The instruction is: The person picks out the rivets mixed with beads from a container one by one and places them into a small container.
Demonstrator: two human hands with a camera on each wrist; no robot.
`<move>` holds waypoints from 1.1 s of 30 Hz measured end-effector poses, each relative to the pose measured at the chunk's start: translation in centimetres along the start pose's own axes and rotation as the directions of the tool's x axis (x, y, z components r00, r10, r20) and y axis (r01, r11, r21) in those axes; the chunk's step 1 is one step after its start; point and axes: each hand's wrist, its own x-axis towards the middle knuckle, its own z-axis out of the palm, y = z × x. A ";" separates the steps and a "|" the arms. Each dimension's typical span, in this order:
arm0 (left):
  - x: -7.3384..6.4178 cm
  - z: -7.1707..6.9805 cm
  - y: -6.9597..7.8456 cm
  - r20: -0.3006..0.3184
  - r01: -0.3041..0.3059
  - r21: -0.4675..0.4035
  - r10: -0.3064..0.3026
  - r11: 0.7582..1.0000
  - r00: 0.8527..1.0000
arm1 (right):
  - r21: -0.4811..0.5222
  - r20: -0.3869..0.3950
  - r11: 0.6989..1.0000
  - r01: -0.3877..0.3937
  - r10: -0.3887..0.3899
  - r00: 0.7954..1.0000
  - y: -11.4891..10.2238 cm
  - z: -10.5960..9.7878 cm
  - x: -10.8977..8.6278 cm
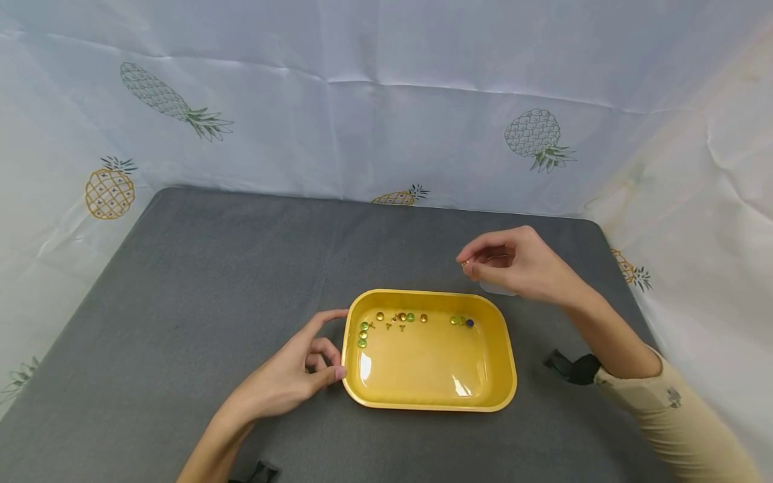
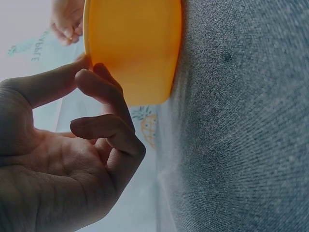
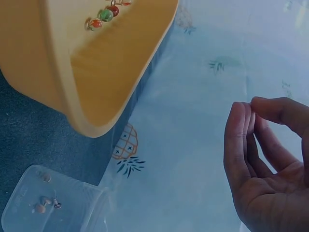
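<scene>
My right hand [image 1: 513, 265] pinches a small gold thumbtack [image 1: 466, 263] between thumb and fingertips, above and beyond the tray's far right corner. Fingertips hide most of it in the right wrist view. Under that hand stands a clear plastic box [image 3: 58, 203] with several small tacks inside. My left hand [image 1: 296, 376] touches the left side of the yellow tray [image 1: 429, 406], thumb and index finger apart along its rim, the other fingers loosely bent. Green glass beads [image 1: 363, 335], gold tacks [image 1: 402, 328] and a dark blue bead [image 1: 470, 323] lie along the tray's left and far sides.
The tray sits on a grey cloth-covered table [image 1: 241, 268]. A white curtain [image 1: 338, 134] printed with pineapples hangs behind and on both sides. A black strap [image 1: 570, 367] shows by the right forearm.
</scene>
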 end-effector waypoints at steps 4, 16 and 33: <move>0.0 0.0 0.0 0.001 0.000 0.001 0.000 1.000 1.000 | 0.022 -0.018 1.000 -0.010 0.010 1.000 0.5 -0.2 -0.1; 0.0 0.0 -0.1 0.001 -0.002 0.004 0.002 1.000 1.000 | 0.014 -0.091 0.999 -0.048 0.050 0.995 1.7 -1.1 -0.3; 0.1 0.0 -0.1 0.000 0.003 0.004 -0.003 1.000 1.000 | -0.077 -0.160 0.993 -0.087 0.073 0.984 4.6 -2.7 -0.3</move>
